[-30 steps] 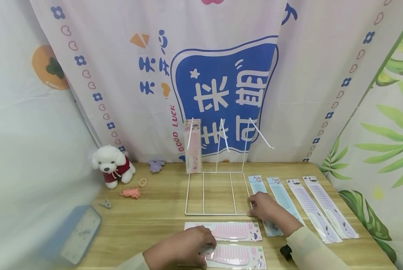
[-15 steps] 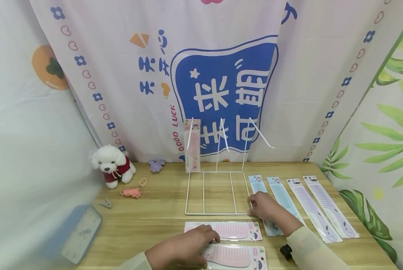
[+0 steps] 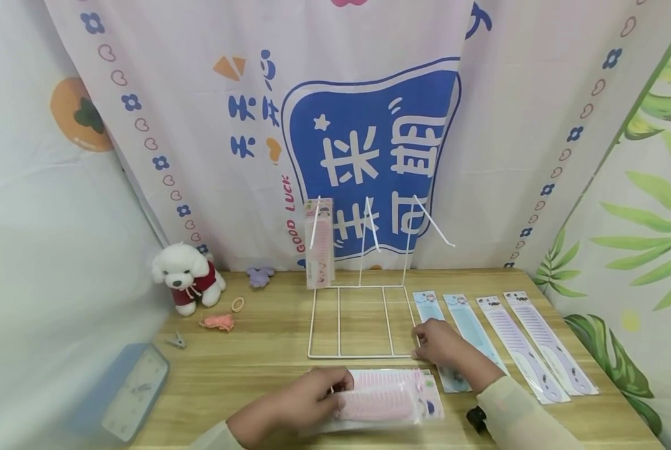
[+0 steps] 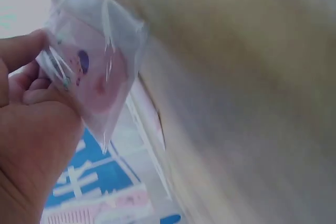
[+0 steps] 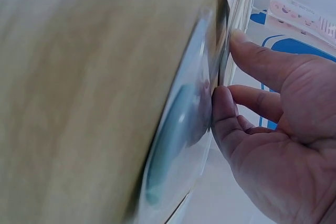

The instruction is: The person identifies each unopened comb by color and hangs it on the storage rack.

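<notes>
My left hand (image 3: 313, 397) pinches the left end of a pink comb in a clear packet (image 3: 377, 407), raised a little off the table and slightly blurred. In the left wrist view thumb and fingers grip the end of this packet (image 4: 100, 72). A second packaged pink comb (image 3: 388, 377) lies beneath and behind it, partly covered. My right hand (image 3: 442, 344) holds the front right corner of a white wire rack (image 3: 363, 357), its wrist above a packaged blue comb (image 3: 430, 306). One packaged pink comb (image 3: 320, 256) hangs on the rack's left hook.
Another blue comb (image 3: 470, 325) and two purple combs (image 3: 521, 350) lie in packets at the right. At the left are a plush dog (image 3: 186, 275), a peach-coloured bundle (image 3: 218, 322), a ring (image 3: 238, 304), a clip (image 3: 176, 339), a purple piece (image 3: 260, 276) and a blue-edged box (image 3: 133, 394).
My left hand has picked up the front pink comb packet and moved it away from me, over the other one. The right hand stays at the rack's corner.
</notes>
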Tool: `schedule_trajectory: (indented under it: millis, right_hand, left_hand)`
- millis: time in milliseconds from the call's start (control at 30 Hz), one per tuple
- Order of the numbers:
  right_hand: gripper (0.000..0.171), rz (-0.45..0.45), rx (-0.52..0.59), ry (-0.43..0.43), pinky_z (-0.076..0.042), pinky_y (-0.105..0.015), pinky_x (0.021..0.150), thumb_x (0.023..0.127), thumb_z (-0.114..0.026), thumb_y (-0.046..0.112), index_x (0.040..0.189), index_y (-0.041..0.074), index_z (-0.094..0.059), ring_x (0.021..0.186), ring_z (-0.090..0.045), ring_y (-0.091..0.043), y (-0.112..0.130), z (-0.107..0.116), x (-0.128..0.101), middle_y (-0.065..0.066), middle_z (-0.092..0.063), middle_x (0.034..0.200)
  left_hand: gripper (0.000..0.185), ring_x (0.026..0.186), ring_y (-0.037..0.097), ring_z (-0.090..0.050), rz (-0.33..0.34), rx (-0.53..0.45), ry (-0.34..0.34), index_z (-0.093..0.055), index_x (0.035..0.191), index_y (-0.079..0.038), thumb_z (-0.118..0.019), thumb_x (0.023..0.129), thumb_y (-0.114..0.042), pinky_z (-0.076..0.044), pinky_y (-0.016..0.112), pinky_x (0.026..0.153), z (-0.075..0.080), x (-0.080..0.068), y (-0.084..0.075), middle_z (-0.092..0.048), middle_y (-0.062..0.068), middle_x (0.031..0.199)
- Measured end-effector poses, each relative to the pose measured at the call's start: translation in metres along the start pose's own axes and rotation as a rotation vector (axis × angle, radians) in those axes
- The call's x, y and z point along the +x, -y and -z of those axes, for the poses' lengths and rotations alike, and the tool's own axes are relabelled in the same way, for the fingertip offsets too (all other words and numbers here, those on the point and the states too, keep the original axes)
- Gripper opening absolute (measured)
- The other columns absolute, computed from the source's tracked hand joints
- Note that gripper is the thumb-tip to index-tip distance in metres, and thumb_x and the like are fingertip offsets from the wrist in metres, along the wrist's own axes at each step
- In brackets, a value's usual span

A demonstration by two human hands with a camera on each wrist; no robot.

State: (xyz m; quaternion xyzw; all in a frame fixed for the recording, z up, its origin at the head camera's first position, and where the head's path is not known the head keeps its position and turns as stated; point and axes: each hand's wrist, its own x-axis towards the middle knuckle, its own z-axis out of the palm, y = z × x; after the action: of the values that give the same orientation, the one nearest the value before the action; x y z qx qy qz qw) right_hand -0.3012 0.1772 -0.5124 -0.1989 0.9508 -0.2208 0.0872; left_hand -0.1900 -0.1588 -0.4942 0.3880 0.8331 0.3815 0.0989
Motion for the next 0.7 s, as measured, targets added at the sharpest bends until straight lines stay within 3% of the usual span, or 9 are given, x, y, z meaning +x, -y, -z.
schedule_trajectory:
  millis: [100, 167, 233, 333, 400, 500, 600, 700]
  right_hand:
    - [0.02, -0.001, -0.001, -0.001, -0.03, -0.029, 0.061, 0.096, -0.079, 0.004, 0.086, 0.009, -0.063, 0.062, -0.036, -0.013, 0.0, 0.0, 0.001, 0.003, -0.039, 0.068]
    - [0.01, -0.019, -0.011, -0.003, -0.037, -0.03, 0.064, 0.096, -0.081, 0.006, 0.095, 0.005, -0.071, 0.068, -0.042, -0.013, 0.001, 0.001, 0.001, 0.003, -0.046, 0.073]
    - [0.027, -0.053, -0.004, -0.005, -0.047, -0.033, 0.072, 0.092, -0.09, 0.016, 0.113, 0.004, -0.077, 0.077, -0.051, -0.014, 0.001, 0.001, 0.001, 0.001, -0.058, 0.084]
    - [0.047, -0.078, -0.003, -0.003, -0.054, -0.039, 0.081, 0.091, -0.091, 0.019, 0.131, 0.002, -0.075, 0.086, -0.055, -0.017, 0.002, 0.0, 0.001, -0.001, -0.064, 0.095]
    - [0.047, -0.08, 0.0, -0.004, -0.053, -0.039, 0.081, 0.091, -0.091, 0.018, 0.131, 0.002, -0.075, 0.086, -0.055, -0.017, 0.002, 0.0, 0.0, -0.002, -0.064, 0.095]
    - [0.035, -0.072, 0.005, -0.001, -0.047, -0.036, 0.074, 0.091, -0.09, 0.018, 0.12, 0.005, -0.077, 0.079, -0.053, -0.016, 0.002, 0.001, 0.0, -0.002, -0.06, 0.087]
    - [0.027, -0.063, 0.009, 0.002, -0.042, -0.034, 0.07, 0.091, -0.09, 0.018, 0.112, 0.008, -0.076, 0.075, -0.05, -0.017, 0.003, 0.002, 0.0, -0.002, -0.056, 0.082]
    - [0.028, -0.064, 0.008, 0.002, -0.041, -0.034, 0.07, 0.091, -0.09, 0.019, 0.113, 0.008, -0.076, 0.075, -0.05, -0.017, 0.003, 0.001, 0.0, -0.001, -0.055, 0.081]
  left_hand:
    - [0.008, 0.092, 0.001, -0.061, 0.018, -0.158, -0.142, -0.058, 0.109, -0.011, -0.061, 0.109, -0.004, -0.058, 0.021, 0.079, 0.009, -0.002, 0.001, -0.068, 0.005, 0.1]
    - [0.006, 0.096, 0.006, -0.064, 0.04, -0.264, -0.249, -0.055, 0.112, -0.007, -0.06, 0.109, -0.004, -0.061, 0.023, 0.083, 0.014, -0.003, 0.002, -0.067, 0.012, 0.106]
    - [0.009, 0.102, 0.008, -0.064, 0.048, -0.34, -0.349, -0.051, 0.115, -0.001, -0.058, 0.11, -0.003, -0.061, 0.024, 0.087, 0.019, -0.004, 0.003, -0.064, 0.015, 0.11]
    - [0.015, 0.108, 0.009, -0.063, 0.029, -0.413, -0.468, -0.046, 0.119, 0.007, -0.055, 0.11, 0.001, -0.059, 0.022, 0.094, 0.024, -0.003, 0.006, -0.059, 0.015, 0.114]
    - [0.017, 0.111, 0.007, -0.061, 0.018, -0.453, -0.521, -0.043, 0.12, 0.011, -0.054, 0.11, 0.003, -0.058, 0.02, 0.095, 0.028, -0.003, 0.008, -0.057, 0.014, 0.116]
    - [0.021, 0.112, 0.006, -0.06, 0.018, -0.496, -0.577, -0.04, 0.122, 0.014, -0.053, 0.11, 0.004, -0.056, 0.018, 0.095, 0.033, -0.002, 0.008, -0.055, 0.011, 0.118]
    - [0.022, 0.112, 0.007, -0.06, 0.069, -0.542, -0.621, -0.04, 0.125, 0.013, -0.053, 0.11, 0.004, -0.056, 0.018, 0.095, 0.038, -0.002, 0.006, -0.056, 0.008, 0.12]
    - [0.022, 0.113, 0.008, -0.059, 0.122, -0.588, -0.66, -0.041, 0.128, 0.01, -0.051, 0.11, 0.005, -0.056, 0.018, 0.096, 0.041, -0.002, 0.003, -0.057, 0.006, 0.122]
